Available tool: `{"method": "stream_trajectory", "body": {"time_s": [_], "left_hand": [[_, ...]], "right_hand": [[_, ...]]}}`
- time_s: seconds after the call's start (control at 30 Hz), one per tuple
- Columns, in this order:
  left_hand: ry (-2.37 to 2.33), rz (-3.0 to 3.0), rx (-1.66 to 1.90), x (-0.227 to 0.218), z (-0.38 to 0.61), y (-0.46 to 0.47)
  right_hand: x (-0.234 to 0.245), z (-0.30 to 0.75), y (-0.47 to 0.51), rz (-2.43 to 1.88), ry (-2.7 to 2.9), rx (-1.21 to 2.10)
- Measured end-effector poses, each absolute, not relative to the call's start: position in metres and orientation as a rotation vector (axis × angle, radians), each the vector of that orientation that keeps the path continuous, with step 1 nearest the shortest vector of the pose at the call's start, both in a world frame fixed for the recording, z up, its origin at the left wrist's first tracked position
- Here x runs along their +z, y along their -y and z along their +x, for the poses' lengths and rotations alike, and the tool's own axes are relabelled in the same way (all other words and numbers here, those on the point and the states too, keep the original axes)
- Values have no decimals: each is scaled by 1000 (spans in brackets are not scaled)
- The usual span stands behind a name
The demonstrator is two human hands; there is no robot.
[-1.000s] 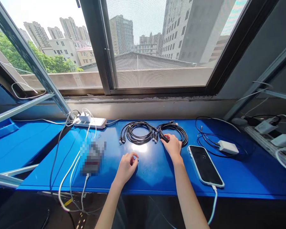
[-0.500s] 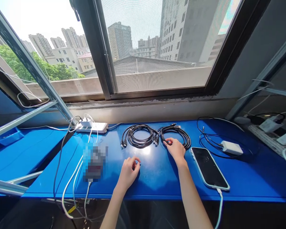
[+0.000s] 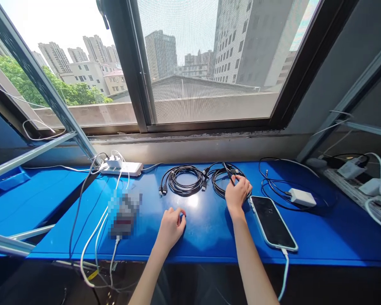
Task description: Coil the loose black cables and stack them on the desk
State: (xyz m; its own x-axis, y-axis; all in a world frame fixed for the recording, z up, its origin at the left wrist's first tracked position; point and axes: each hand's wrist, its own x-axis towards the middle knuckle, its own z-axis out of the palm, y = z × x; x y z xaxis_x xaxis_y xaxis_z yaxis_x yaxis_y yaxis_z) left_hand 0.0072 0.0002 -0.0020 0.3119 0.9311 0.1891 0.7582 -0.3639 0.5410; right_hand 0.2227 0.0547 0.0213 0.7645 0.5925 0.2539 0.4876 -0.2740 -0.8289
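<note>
Two coils of black cable lie side by side on the blue table. My right hand (image 3: 238,194) is at the right coil (image 3: 214,182), its fingers closed on a strand of the cable near the coil's right side. Its palm side is hidden. The left coil (image 3: 169,180) lies flat, with metal-tipped plugs at its left end and other black plugs between the two coils. My left hand (image 3: 171,228) rests on the table in front of the left coil, its fingers curled loosely toward the thumb, and no object shows in it.
A phone (image 3: 273,220) on a white charging cable lies right of my right hand. Beyond it is a white adapter (image 3: 302,198) with black cable. At the back left stands a white power strip (image 3: 131,169); nearer is a blurred device (image 3: 126,216). Metal frames flank the table.
My right hand has shifted from the front of the right coil toward its right side and now has hold of a strand. Plugs between the coils have moved. My left hand stays put.
</note>
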Motion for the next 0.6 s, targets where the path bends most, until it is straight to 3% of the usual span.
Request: {"method": "stream_trajectory", "body": {"time_s": [0.27,0.6], "left_hand": [[-1500,2234,693,-1,6,0],[-1470,2078,841,-3,4,-1]], "right_hand": [[100,253,-67,-1823,728,236],[217,239,-18,-1320,811,376]]}}
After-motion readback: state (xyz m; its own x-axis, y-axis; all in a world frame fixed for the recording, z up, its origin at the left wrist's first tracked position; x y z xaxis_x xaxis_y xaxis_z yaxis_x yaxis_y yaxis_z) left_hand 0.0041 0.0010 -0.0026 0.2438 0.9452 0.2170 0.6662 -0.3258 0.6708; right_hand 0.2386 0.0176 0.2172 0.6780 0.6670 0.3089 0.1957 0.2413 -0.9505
